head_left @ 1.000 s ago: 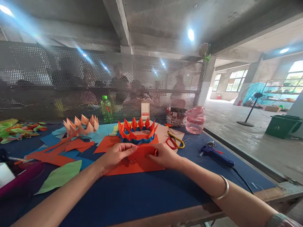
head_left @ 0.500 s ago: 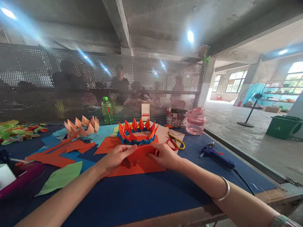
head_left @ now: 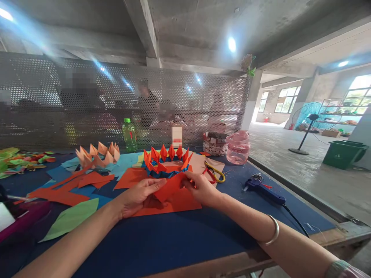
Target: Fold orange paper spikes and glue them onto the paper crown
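Note:
My left hand and my right hand both pinch a small folded orange paper piece, held just above an orange sheet on the dark blue table. The right end of the piece is lifted higher than the left. Right behind it stands an orange and blue folded paper crown. A silver bangle sits on my right wrist.
Red and yellow scissors lie right of the crown; a blue glue gun with its cord lies further right. A paler paper crown, orange scraps, a green leaf shape, a green bottle, a pink jar. Perforated screen behind, people beyond.
The folded orange piece has been raised off the sheet, its right end tipped up by my right hand. My left hand stays nearly where it was.

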The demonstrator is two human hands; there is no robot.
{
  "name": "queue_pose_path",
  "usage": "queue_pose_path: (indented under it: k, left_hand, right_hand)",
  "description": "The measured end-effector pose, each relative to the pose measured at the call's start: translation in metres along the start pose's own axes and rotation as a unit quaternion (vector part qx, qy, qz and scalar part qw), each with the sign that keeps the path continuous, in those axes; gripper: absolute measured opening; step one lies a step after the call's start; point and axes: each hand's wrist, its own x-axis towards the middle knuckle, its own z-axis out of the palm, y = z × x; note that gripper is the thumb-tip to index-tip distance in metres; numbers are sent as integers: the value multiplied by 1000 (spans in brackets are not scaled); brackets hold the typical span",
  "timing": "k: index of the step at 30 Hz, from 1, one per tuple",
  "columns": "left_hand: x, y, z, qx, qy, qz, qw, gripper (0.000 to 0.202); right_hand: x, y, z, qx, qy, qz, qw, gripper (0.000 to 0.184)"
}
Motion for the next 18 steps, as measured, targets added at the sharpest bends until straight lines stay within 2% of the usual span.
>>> queue_pose_path:
  k: [9, 15, 18]
  left_hand:
    - [-3, 3, 11, -2, -12, 4, 1000, 30]
    - [-3, 2, 10, -15, -60, 5, 998, 18]
    - [-3, 1, 9, -16, -72, -3, 997, 19]
  right_hand:
    - [-1, -3, 0, 13, -6, -1, 1000, 17]
    - [-1, -5, 1, 31, -11, -17, 999, 19]
    - [-2, -6, 1, 48, -12, -23, 999, 20]
